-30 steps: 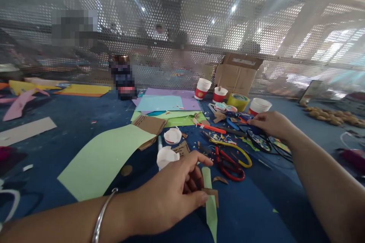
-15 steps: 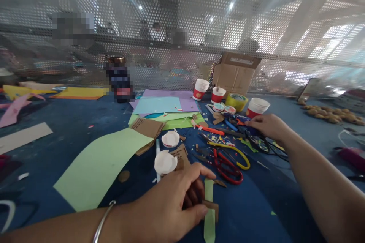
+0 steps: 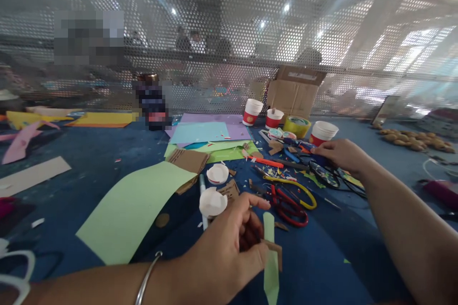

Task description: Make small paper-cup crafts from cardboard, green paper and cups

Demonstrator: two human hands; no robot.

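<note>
My left hand [image 3: 232, 248] is closed on a small piece of cardboard [image 3: 274, 246], thumb pressed to it. A light green paper strip [image 3: 271, 271] runs through or across this cardboard; how they join is hard to see. Farther off, my right hand [image 3: 339, 155] has its fingers closed on a dark blue tool [image 3: 322, 157] with a black cord, which looks like a glue gun; the fingers partly cover it. Red-handled scissors [image 3: 289, 207] and yellow-handled pliers [image 3: 293, 186] lie between my hands. Two torn white cup bottoms [image 3: 213, 201] sit left of them.
A large green sheet [image 3: 136, 209] curves over corrugated cardboard [image 3: 188, 162]. Behind lie stacked coloured papers [image 3: 200, 131], paper cups [image 3: 252, 112], a yellow tape roll [image 3: 296, 126] and a cardboard box [image 3: 295, 90]. A perforated metal screen [image 3: 214, 76] borders the table.
The view has shifted slightly, so most things sit a little to the right. My left hand still pinches the cardboard and green strip; my right hand stays at the blue tool.
</note>
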